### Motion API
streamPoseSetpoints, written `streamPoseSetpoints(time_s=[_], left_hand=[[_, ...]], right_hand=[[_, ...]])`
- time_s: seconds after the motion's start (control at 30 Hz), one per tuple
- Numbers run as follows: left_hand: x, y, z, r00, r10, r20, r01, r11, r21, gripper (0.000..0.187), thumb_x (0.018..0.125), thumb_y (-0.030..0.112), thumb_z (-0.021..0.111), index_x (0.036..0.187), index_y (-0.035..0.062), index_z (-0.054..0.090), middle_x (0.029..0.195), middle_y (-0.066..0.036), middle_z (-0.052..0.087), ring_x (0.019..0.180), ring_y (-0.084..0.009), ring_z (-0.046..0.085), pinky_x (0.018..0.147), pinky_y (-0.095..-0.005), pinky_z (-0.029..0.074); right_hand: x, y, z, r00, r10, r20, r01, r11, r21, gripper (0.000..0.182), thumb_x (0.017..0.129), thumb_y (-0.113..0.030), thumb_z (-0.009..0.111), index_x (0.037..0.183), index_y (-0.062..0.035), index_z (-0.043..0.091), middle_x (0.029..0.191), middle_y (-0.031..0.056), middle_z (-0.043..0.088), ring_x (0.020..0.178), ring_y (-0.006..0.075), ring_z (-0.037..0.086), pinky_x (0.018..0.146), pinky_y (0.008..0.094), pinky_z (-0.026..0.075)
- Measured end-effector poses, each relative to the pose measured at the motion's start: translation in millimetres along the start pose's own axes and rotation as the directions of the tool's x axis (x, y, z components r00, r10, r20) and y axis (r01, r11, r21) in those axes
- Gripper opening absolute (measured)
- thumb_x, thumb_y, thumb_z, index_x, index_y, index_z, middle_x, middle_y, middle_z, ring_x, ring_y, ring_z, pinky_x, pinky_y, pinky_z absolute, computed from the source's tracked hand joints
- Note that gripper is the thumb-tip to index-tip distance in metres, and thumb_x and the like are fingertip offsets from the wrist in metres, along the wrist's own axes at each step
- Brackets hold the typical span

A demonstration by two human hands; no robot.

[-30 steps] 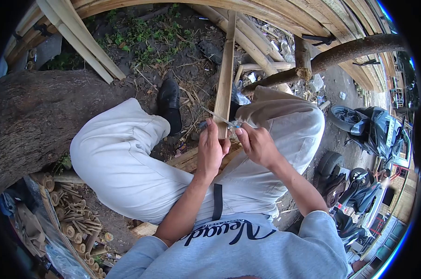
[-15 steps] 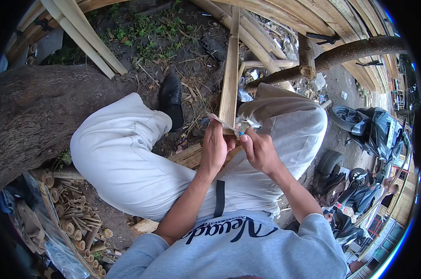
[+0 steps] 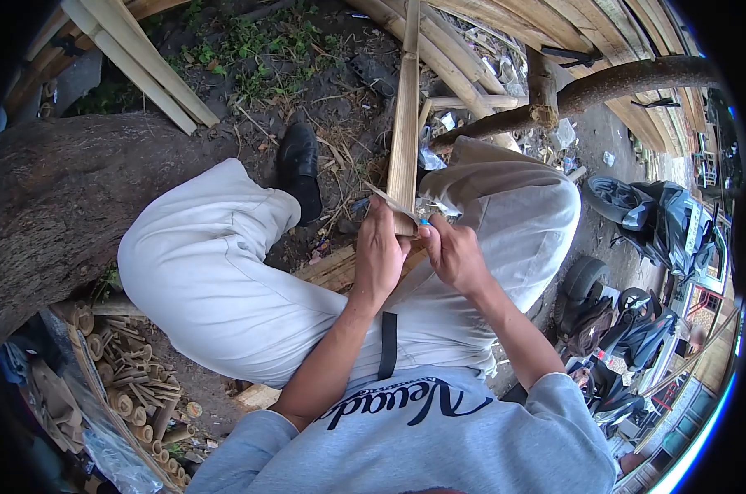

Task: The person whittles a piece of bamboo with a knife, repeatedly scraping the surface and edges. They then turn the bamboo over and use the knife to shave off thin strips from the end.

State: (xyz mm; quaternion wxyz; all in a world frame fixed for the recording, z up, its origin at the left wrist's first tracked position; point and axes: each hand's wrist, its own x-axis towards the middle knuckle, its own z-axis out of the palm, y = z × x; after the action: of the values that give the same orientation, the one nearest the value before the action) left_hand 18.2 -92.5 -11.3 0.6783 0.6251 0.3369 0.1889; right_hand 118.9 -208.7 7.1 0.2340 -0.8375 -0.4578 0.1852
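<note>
A long split bamboo strip (image 3: 403, 140) runs away from me between my knees, its near end at my hands. My left hand (image 3: 378, 255) is closed around that near end, the thumb lying up by the far tip of a blade. The blade belongs to a knife (image 3: 392, 205) that lies slantwise across the strip. At the knife's right end a small blue part shows, and my right hand (image 3: 457, 257) is closed there, thumb on top. Its handle is mostly hidden in the fingers.
A thick trunk (image 3: 68, 198) lies on the left. Cut bamboo pieces (image 3: 138, 379) are piled at lower left. A branch (image 3: 612, 95) and bamboo poles (image 3: 463, 74) stand ahead to the right. Motorcycles (image 3: 657, 222) are parked on the right.
The blade has tilted and now shows a broader face, and more of the strip's near end shows below it. Both hands keep their grip, shifting only slightly.
</note>
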Motion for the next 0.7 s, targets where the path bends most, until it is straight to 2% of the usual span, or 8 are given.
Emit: streamPoseSetpoints(time_s=[0.07,0.2,0.27,0.3,0.37,0.47,0.57,0.7], left_hand=[[3.0,9.8,-3.0,0.950,-0.277,0.148,0.313,0.874,-0.371,0.049,0.110,0.042,0.029,0.088,0.0036,0.052,0.065,0.001,0.050,0.050,-0.0079,0.042,0.044,-0.0254,0.033],[3.4,-1.6,-2.5,0.968,-0.213,0.130,0.242,0.928,-0.283,0.049,0.109,0.039,0.031,0.094,-0.0010,0.055,0.060,-0.004,0.050,0.046,-0.0120,0.041,0.045,-0.0274,0.036],[1.2,-1.4,0.7,0.989,0.129,-0.068,-0.121,0.986,0.113,0.054,0.109,0.043,0.028,0.086,0.0026,0.055,0.058,-0.002,0.048,0.046,-0.0104,0.040,0.043,-0.0271,0.032],[2.0,1.0,0.5,0.990,0.129,-0.066,-0.121,0.986,0.112,0.054,0.109,0.043,0.028,0.086,0.0026,0.055,0.058,-0.002,0.048,0.046,-0.0104,0.040,0.043,-0.0271,0.032],[4.4,6.6,-3.1,0.952,-0.274,0.137,0.304,0.894,-0.330,0.058,0.109,0.045,0.026,0.080,0.0046,0.056,0.056,-0.001,0.047,0.045,-0.0095,0.039,0.042,-0.0270,0.030],[5.5,7.0,-5.9,0.948,-0.286,0.141,0.317,0.896,-0.310,0.057,0.109,0.048,0.027,0.076,0.0068,0.050,0.059,0.003,0.045,0.049,-0.0063,0.039,0.044,-0.0259,0.030],[5.6,15.0,-7.0,0.946,-0.301,0.121,0.324,0.898,-0.298,0.060,0.108,0.051,0.026,0.076,0.0065,0.050,0.060,0.002,0.046,0.048,-0.0068,0.040,0.044,-0.0266,0.030],[4.2,15.2,-4.6,0.954,-0.290,0.072,0.299,0.914,-0.274,0.063,0.108,0.052,0.025,0.075,0.0060,0.052,0.058,0.002,0.047,0.048,-0.0078,0.039,0.044,-0.0273,0.029]], right_hand=[[3.9,4.5,3.2,0.999,0.020,-0.033,-0.019,0.999,0.036,0.030,0.104,-0.029,0.051,0.087,-0.0043,0.052,0.057,0.0169,0.057,0.055,0.0428,0.060,0.050,0.0493,0.046],[-2.7,-15.3,-6.4,0.999,0.046,-0.013,-0.043,0.981,0.189,0.031,0.105,-0.027,0.047,0.086,-0.0031,0.052,0.060,0.0183,0.056,0.056,0.0432,0.059,0.052,0.0479,0.046],[-7.4,-17.1,-9.0,0.998,0.031,0.048,-0.043,0.963,0.267,0.035,0.106,-0.027,0.043,0.085,-0.0011,0.053,0.060,0.0199,0.054,0.055,0.0429,0.056,0.054,0.0465,0.045],[-7.0,-17.5,-9.8,0.998,0.034,0.047,-0.045,0.963,0.265,0.035,0.106,-0.027,0.043,0.085,-0.0011,0.053,0.060,0.0199,0.054,0.055,0.0429,0.056,0.054,0.0465,0.045],[-4.2,-19.4,-8.2,0.996,0.079,0.031,-0.085,0.926,0.367,0.042,0.107,-0.029,0.040,0.082,0.0010,0.055,0.060,0.0210,0.050,0.054,0.0421,0.054,0.055,0.0453,0.044],[-3.7,-18.3,1.5,0.992,0.123,-0.015,-0.105,0.905,0.413,0.054,0.109,-0.034,0.035,0.069,0.0004,0.044,0.054,0.0140,0.038,0.046,0.0300,0.036,0.049,0.0399,0.034],[-7.3,-22.7,5.2,0.992,0.120,-0.029,-0.096,0.897,0.432,0.053,0.109,-0.033,0.034,0.069,0.0003,0.044,0.054,0.0127,0.038,0.047,0.0268,0.036,0.049,0.0395,0.034],[-4.5,-20.1,-3.0,0.992,0.120,0.029,-0.122,0.917,0.381,0.046,0.108,-0.029,0.037,0.079,0.0015,0.055,0.060,0.0210,0.048,0.054,0.0405,0.052,0.054,0.0436,0.043]])
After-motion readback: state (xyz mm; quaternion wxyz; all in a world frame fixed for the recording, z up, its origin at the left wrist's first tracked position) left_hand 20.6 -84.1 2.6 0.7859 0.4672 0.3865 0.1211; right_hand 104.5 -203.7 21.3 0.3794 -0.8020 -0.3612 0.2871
